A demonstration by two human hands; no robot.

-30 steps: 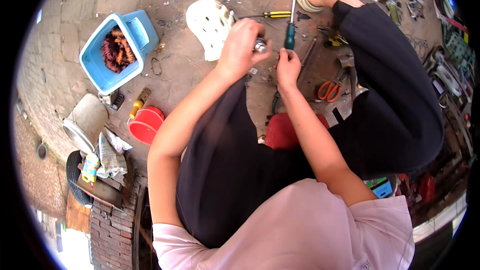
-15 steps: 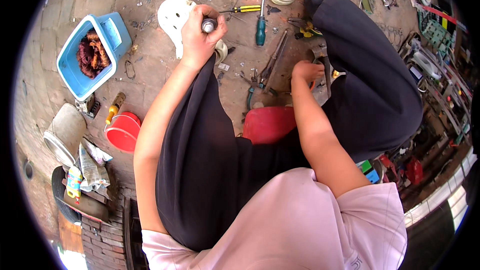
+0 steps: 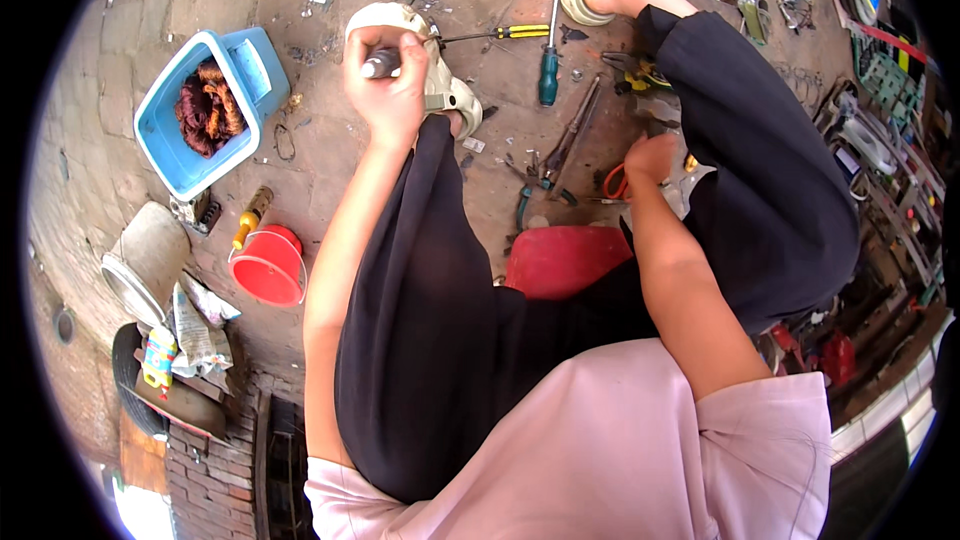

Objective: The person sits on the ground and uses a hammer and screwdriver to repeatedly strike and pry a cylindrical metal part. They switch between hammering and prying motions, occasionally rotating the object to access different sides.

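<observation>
Metal-ended cylinder (image 3: 381,64), left hand (image 3: 393,100) around it, room toward blue tub's rim (image 3: 230,162)

A cylinder (image 3: 380,63) sits in the left hand (image 3: 392,95), over one shoe (image 3: 460,100). Left of that hand stands a tub (image 3: 265,70) with a bundle (image 3: 210,110) inside; a bucket (image 3: 265,275) stands left of and behind the same hand. Between the hands, ahead of the right hand (image 3: 650,160), lies a screwdriver (image 3: 549,75); pliers (image 3: 524,202) lie farther back, left of the right hand. Scissors (image 3: 615,182) lie just left of the right hand, and a seat (image 3: 565,260) stands behind, between both.
</observation>
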